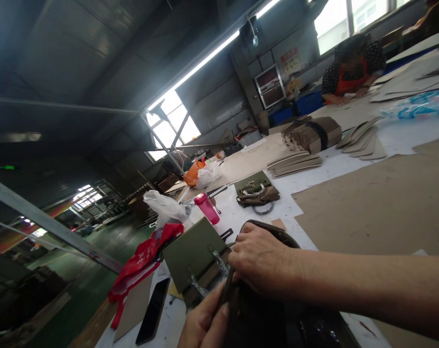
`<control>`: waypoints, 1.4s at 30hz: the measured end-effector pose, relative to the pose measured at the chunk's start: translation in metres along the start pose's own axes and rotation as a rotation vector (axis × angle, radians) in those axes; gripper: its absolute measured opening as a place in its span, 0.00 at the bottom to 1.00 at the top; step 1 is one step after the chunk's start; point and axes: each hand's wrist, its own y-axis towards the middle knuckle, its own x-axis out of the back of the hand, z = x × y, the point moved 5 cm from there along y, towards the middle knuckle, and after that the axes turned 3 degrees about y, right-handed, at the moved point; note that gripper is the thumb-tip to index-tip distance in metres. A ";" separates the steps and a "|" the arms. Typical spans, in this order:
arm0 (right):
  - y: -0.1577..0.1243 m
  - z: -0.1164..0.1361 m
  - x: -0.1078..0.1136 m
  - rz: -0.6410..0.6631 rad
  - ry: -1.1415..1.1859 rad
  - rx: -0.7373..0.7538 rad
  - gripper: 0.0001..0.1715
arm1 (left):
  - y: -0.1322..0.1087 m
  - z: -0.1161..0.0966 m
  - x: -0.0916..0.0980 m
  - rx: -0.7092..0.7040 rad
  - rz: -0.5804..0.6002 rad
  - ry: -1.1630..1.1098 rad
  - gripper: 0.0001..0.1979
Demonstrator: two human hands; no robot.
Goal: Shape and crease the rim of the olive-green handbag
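Observation:
My right hand (259, 261) is closed over the upper edge of a dark handbag (259, 316), its fingers curled on the rim. Lower down, my left hand (205, 321) pinches the near side of that edge between thumb and fingers. Just beyond my hands lies an olive-green flap (193, 249) with two straps wrapped in clear film; whether it belongs to the same bag I cannot tell. Farther along the table sits a small green and brown handbag (257, 191) with a wrapped handle. The lower part of the bag in my hands is in shadow and cut off by the frame.
Around the bag are a black phone (153, 311), a red bag (147, 263), a pink bottle (206, 208) and a white plastic bag (164, 208). Stacked brown pieces (295, 164) and a strapped bundle (313, 134) lie farther back. A person (353, 67) leans over the table.

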 end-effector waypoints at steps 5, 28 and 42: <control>-0.004 -0.004 0.000 -0.056 0.005 -0.008 0.10 | 0.006 -0.006 -0.009 0.018 0.149 -0.054 0.22; -0.013 -0.008 0.001 -0.169 -0.029 0.132 0.10 | 0.014 -0.004 -0.010 -0.046 -0.046 0.120 0.18; -0.013 -0.013 0.001 -0.169 0.009 0.040 0.10 | 0.013 -0.011 -0.013 -0.039 -0.057 0.121 0.18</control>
